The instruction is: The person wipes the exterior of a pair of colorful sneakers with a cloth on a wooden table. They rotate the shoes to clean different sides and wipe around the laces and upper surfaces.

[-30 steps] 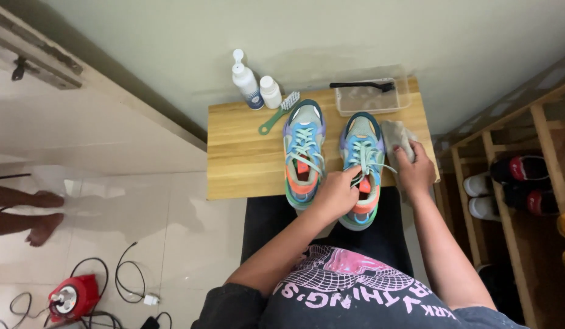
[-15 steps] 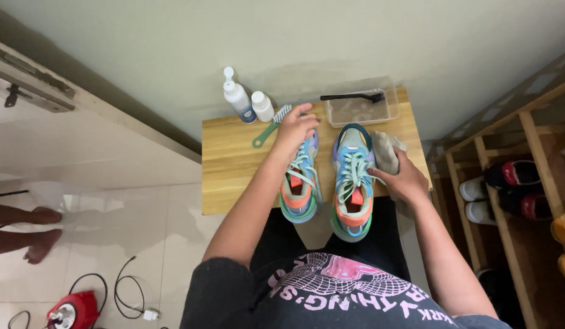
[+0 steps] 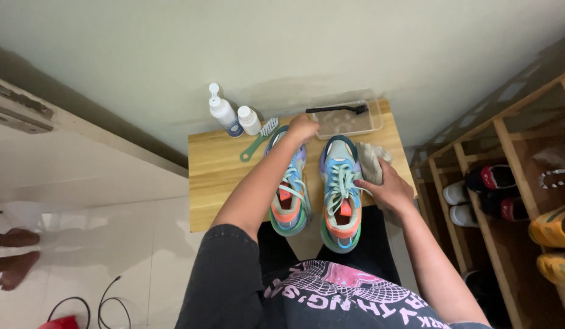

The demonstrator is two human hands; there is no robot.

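a small wooden table [image 3: 221, 176] stands against a pale wall, with shiny white floor tiles to the left and a wooden shoe rack [image 3: 508, 201] to the right that holds several pairs of shoes. two bright sneakers in blue, orange and green lie side by side on the table, toes toward the wall. the left hand [image 3: 302, 129] reaches out to the far end of the left sneaker [image 3: 290, 195], with its fingers curled at the toe; whether it actually grips the shoe or something just past it cannot be told. the right hand [image 3: 385, 190] rests beside the right sneaker [image 3: 340, 195], fingers spread loosely, pressing on a crumpled grey cloth [image 3: 371, 159] that lies against the shoe's right side. at the far left of the table stand a white pump bottle [image 3: 221, 111] and a shorter white bottle [image 3: 249, 120], touching or nearly so. just beside them lies a green-handled brush [image 3: 258, 139], its bristle end near the left hand. a clear plastic tray [image 3: 348, 122] sits at the far edge, with a black brush [image 3: 338, 109] resting across it. bare feet of another person [image 3: 14, 256] show at the far left on the tiles.
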